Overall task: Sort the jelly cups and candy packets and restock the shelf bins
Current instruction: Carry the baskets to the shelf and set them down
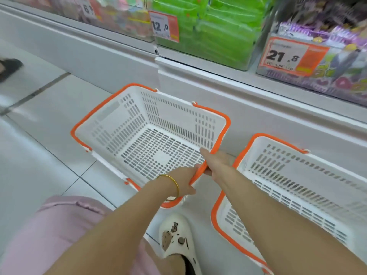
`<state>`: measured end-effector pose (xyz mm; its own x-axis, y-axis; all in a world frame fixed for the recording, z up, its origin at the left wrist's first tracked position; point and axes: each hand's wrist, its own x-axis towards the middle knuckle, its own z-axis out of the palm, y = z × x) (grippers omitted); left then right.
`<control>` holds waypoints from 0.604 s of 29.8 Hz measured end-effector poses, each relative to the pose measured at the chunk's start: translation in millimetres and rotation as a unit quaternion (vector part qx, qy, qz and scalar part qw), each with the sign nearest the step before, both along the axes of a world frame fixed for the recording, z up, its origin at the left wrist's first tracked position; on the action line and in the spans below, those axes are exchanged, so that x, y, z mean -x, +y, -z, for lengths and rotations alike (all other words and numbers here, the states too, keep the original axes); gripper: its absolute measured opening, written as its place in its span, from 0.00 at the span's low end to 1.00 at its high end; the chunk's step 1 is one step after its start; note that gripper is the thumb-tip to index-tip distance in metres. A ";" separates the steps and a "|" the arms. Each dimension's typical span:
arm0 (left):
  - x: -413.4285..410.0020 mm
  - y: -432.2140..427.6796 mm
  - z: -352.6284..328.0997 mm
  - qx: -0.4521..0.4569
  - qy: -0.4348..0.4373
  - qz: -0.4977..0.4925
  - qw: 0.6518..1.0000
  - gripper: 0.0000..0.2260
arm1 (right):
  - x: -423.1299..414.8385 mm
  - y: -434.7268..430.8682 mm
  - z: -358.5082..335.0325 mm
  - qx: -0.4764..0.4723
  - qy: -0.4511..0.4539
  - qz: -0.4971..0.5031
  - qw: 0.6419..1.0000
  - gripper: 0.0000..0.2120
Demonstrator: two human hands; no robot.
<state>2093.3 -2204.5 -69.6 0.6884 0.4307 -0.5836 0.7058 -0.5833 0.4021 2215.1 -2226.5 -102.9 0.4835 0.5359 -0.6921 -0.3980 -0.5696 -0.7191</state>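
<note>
A white shopping basket (111, 120) with orange handles sits tilted above the floor at centre, with nothing inside it. My left hand (185, 180) and my right hand (217, 162) both grip its near orange handle (218, 143). A second white basket (297, 187) with orange handles stands on the floor to the right, also holding nothing. On the shelf above, a clear bin holds green packets (218, 30), another holds purple candy packets (337, 62), and a blurred bin of pink and mixed sweets (123, 18) is at the left.
Orange price tags read 12.0 (163, 26) and 21.8 (288, 56). The white shelf base (248, 108) runs diagonally behind the baskets. My white clog (176, 237) and pink-clad knee (59, 231) are below. A dark shoe (9, 66) shows at far left on the tiled floor.
</note>
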 end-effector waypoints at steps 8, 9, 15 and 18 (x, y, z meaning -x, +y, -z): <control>-29.1 -8.4 39.5 -0.024 0.010 -0.069 0.997 0.17 | -67.8 -68.2 -21.1 -0.015 -0.242 -0.100 0.965 0.24; -37.1 -9.2 37.4 -0.040 -0.005 -0.089 0.995 0.20 | -80.2 -90.5 -18.8 0.000 -0.278 -0.112 0.954 0.23; -98.0 -30.2 44.8 -0.174 -0.094 -0.015 0.980 0.28 | -125.1 -213.8 5.7 0.194 -0.411 -0.253 0.854 0.26; -113.8 -49.0 61.3 -0.250 0.007 0.006 0.968 0.31 | -133.9 -250.2 18.7 0.321 -0.425 -0.332 0.778 0.28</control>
<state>2207.2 -2253.4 -131.0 0.6886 0.6542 -0.3127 0.7013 -0.7105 0.0580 2349.0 -2476.7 -121.6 0.6767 0.5388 -0.5018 0.6024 -0.7970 -0.0434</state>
